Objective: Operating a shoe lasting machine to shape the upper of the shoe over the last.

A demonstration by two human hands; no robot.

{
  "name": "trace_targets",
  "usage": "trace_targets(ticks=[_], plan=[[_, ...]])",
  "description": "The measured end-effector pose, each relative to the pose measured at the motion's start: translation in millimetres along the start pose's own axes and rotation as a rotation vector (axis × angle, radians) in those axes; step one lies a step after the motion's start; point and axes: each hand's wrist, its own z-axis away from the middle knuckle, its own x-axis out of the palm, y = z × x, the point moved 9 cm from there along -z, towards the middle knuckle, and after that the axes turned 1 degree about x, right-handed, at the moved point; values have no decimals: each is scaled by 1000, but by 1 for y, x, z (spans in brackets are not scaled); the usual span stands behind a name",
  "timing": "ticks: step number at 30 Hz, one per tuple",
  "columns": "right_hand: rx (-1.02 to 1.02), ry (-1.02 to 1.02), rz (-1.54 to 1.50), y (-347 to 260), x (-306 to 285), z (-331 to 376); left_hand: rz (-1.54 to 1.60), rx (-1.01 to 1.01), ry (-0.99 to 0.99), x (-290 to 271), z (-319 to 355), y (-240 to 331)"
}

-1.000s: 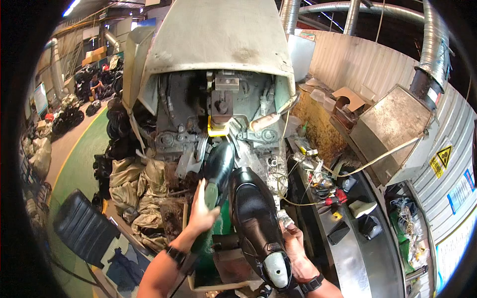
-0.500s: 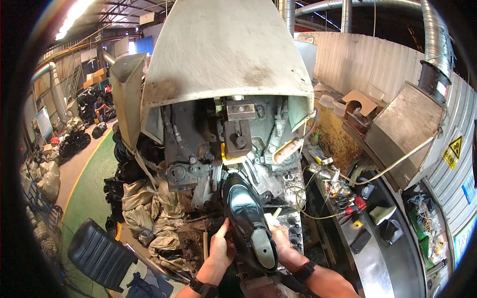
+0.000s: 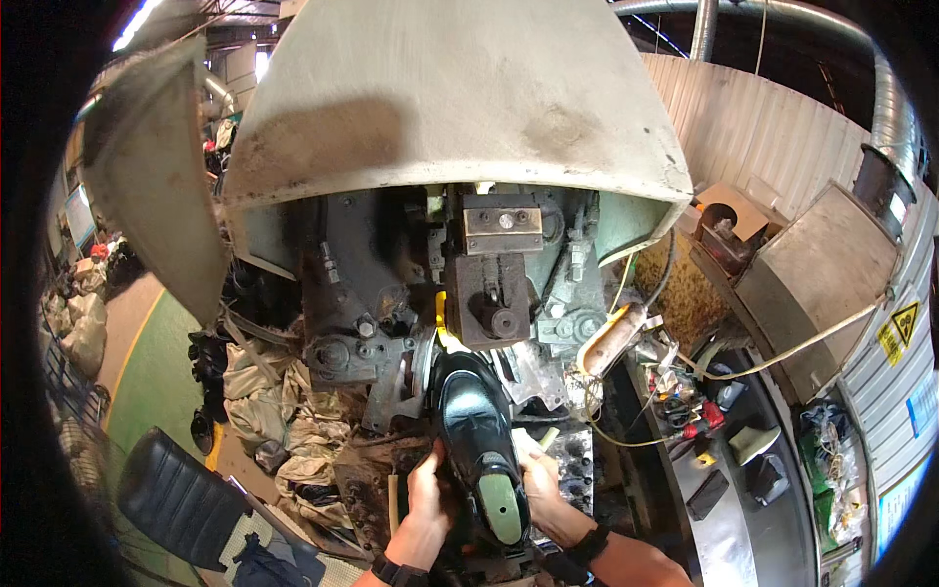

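Left hand (image 3: 428, 496) and right hand (image 3: 541, 489), head view, clasp a black shoe (image 3: 470, 411) from opposite sides near its heel end, their fingers partly hidden. A green last (image 3: 502, 509) shows in the shoe's opening. The toe points forward, near a yellow part (image 3: 442, 318) and a dark block (image 3: 492, 301) beneath a pale machine hood (image 3: 450, 108); contact there cannot be told.

Right: a corrugated wall (image 3: 738, 122) bears a yellow sign (image 3: 898, 333); a silver duct (image 3: 888, 112) runs above. Left: a black chair (image 3: 176, 494) stands before green floor (image 3: 147, 391); a light (image 3: 135, 24) glows overhead.
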Motion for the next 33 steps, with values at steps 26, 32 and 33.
trace_targets(ticks=[26,32,33], plan=[[204,-169,151,-27,-57,-12,-2178,398,-273,-117,27,-21],[142,177,216,-77,-146,17,-2635,-132,-432,-151,44,-63],[146,151,210,-81,-152,23,-2619,-87,-406,-148,43,-60]])
